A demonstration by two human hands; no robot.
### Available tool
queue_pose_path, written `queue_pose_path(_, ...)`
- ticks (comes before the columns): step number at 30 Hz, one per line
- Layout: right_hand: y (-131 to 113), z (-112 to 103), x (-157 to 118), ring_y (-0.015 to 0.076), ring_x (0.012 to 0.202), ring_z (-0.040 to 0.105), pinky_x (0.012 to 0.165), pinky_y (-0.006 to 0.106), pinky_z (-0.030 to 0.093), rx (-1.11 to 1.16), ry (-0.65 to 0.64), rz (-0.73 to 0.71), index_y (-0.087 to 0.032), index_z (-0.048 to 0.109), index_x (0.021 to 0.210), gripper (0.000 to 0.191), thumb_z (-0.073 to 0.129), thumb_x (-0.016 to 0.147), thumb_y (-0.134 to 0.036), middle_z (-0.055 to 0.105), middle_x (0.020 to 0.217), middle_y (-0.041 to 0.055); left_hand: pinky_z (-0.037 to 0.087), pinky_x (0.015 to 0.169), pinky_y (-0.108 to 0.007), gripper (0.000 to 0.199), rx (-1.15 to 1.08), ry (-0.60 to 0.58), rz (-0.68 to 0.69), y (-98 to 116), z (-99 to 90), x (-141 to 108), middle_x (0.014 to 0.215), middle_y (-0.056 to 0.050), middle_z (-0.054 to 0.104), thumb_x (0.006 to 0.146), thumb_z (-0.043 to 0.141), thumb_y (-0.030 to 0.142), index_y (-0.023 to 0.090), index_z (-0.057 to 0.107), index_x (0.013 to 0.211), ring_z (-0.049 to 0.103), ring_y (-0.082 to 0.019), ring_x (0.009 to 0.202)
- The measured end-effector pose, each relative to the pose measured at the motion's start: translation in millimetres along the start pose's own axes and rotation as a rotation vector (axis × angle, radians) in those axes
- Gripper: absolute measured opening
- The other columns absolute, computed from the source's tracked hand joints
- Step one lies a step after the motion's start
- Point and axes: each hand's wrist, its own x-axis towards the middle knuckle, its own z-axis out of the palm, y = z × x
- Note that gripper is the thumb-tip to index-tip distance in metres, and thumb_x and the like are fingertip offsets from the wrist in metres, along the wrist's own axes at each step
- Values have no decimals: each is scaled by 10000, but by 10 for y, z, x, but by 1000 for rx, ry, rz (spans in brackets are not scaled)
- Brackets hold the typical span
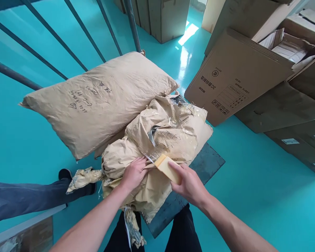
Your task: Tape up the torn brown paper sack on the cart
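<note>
A crumpled brown paper sack [170, 140] lies on a dark metal platform [208, 162], its surface torn in places and patched with shiny tape. Handwriting shows on its upper side, and twisted ends stick out at the left and bottom. My left hand [135, 173] is on its near side, fingers closed over a fold of the paper. In my right hand [187, 182] is a pale yellow block-shaped object [169, 169], with a thin whitish strip reaching from its far end toward the sack. What kind of object it is, I cannot make out.
A fuller brown sack [99, 101] with handwriting lies behind, against the metal bar railing [78, 24]. Flattened cardboard [233, 77] and stacked boxes [286, 140] stand at the right. Another person's leg [28, 199] is at the left. More cartons [170, 21] stand at the back.
</note>
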Motion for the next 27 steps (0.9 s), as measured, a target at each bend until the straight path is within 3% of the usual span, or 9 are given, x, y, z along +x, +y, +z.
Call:
queue_pose_path(6,650,89,-727,148,633,549,547,254,429,-206,114,-159,-260,506,1447,742,575,725,-102,540,813,17,413,1178,-516,288,-111,49,-53,-65,6,26,1291,-90,671,880,557,380,242,796,961,612,-285,1264)
queue_pose_path(12,1122,114,-1146,133,565,493,490,241,348,-288,207,-245,-257,499,1421,734,523,716,-54,480,750,-10,435,1151,-473,209,-161,82,-148,-69,-18,-3,1160,-85,749,829,589,416,234,682,785,644,-278,1212)
queue_pose_path(14,1230,110,-1275,133,567,491,488,238,345,-260,205,-232,-264,483,1427,715,518,742,-62,482,755,-8,522,1024,-427,227,-158,94,-232,-44,-53,-4,1125,-72,754,824,613,430,235,652,934,674,-266,1137)
queue_pose_path(16,1316,101,-1406,136,595,512,507,235,367,-214,165,-200,-282,457,1446,725,524,758,-65,500,781,-2,547,915,-380,464,-139,85,-281,-11,-102,20,1127,-56,740,829,625,451,239,577,1238,684,-251,1073)
queue_pose_path(18,1380,114,-1503,137,623,532,528,231,384,-184,111,-144,-298,438,1465,755,525,756,-50,517,806,4,527,915,-374,706,-91,44,-263,18,-163,74,1106,-41,726,847,603,472,245,403,1484,673,-246,1044)
queue_pose_path(19,1400,138,-1519,137,632,536,537,233,384,-181,87,-107,-298,446,1464,759,526,753,-45,523,812,7,513,931,-378,737,-59,3,-229,28,-195,110,1088,-41,718,862,576,478,247,363,1528,661,-248,1048)
queue_pose_path(22,1384,283,-1353,162,692,566,579,259,387,-191,7,13,-284,514,1427,695,569,760,-93,557,843,28,494,932,-386,652,43,-118,-144,40,-288,217,1059,-59,692,896,501,506,252,467,1495,631,-265,1053)
queue_pose_path(27,1102,533,-592,212,836,641,673,285,421,-175,-126,168,-337,558,1383,605,651,788,-281,650,981,59,490,922,-376,667,87,-189,-162,15,-380,312,1059,-65,689,911,461,572,256,473,1499,620,-268,1064)
